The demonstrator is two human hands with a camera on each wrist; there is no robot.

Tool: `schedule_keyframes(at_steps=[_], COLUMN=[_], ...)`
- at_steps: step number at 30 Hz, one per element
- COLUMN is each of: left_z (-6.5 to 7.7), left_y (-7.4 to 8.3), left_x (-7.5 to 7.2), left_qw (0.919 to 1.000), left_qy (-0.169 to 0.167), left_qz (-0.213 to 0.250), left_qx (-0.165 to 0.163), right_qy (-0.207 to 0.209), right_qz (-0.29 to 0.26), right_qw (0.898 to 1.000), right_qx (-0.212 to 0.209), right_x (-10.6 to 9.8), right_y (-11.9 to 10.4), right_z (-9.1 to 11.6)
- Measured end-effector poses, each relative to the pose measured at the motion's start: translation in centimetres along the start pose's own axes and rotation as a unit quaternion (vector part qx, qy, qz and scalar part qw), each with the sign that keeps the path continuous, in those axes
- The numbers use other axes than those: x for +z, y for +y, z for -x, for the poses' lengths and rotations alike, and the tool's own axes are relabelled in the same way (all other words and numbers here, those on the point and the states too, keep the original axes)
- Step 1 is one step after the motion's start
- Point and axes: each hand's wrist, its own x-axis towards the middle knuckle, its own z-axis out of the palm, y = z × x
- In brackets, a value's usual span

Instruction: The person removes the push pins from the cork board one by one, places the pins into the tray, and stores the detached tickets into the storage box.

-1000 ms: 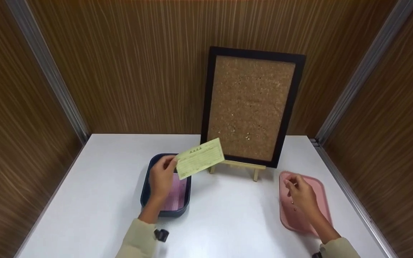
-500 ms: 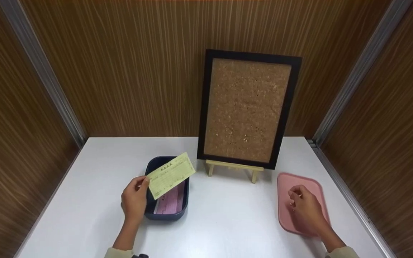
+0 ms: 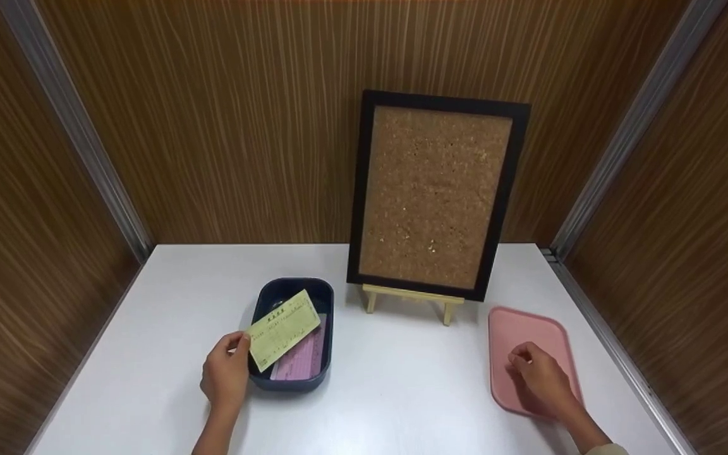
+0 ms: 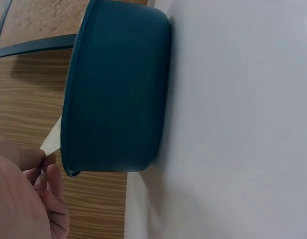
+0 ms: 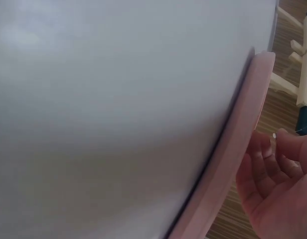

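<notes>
My left hand (image 3: 225, 376) pinches a printed yellow paper slip (image 3: 285, 330) by its lower left corner. The slip tilts over the dark blue bin (image 3: 294, 384), where pink paper slips (image 3: 304, 363) lie. From the left wrist, the bin's outer wall (image 4: 116, 89) hides most of the yellow slip (image 4: 54, 139). Over the pink tray (image 3: 528, 323), my right hand (image 3: 542, 379) has thumb and forefinger together. In the right wrist view a tiny shiny thumbtack (image 5: 274, 135) shows between those fingertips, largely covered by them.
A black-framed corkboard (image 3: 436, 196) leans on a small wooden easel (image 3: 411, 292) at the back of the white table (image 3: 389, 379). Wood-grain panels (image 3: 244, 126) enclose the table at the back and both sides.
My left hand has drawn back left and down, bringing the yellow slip from near the corkboard to over the bin. My right hand has shifted slightly down and right over the tray.
</notes>
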Motion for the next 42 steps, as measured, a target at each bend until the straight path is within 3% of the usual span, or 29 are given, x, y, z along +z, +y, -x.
schedule_keyframes(at_steps=[8,19,26,42], left_z=[0.3,0.8,1.0,1.8], left_y=[-0.7,-0.2,0.0,0.0], left_x=[0.4,0.5,0.6,0.5], left_qw=[0.9997,0.9961,0.9938,0.9831], left_qy=[0.007,-0.010,-0.026,-0.037], left_qz=[-0.025,-0.077,-0.097,-0.157], left_qx=[0.001,0.042,0.048,0.087], right_qy=[-0.007,-0.017,-0.016,0.000], right_qz=[0.017,0.041,0.044,0.076], right_qw=[1.000,0.999,0.999,0.997], right_qx=[0.007,0.010,0.009,-0.008], right_x=[0.2,-0.2,-0.2,-0.1], right_y=[0.6,0.6,0.5,0.9], right_z=[0.0,0.0,0.1,0.0])
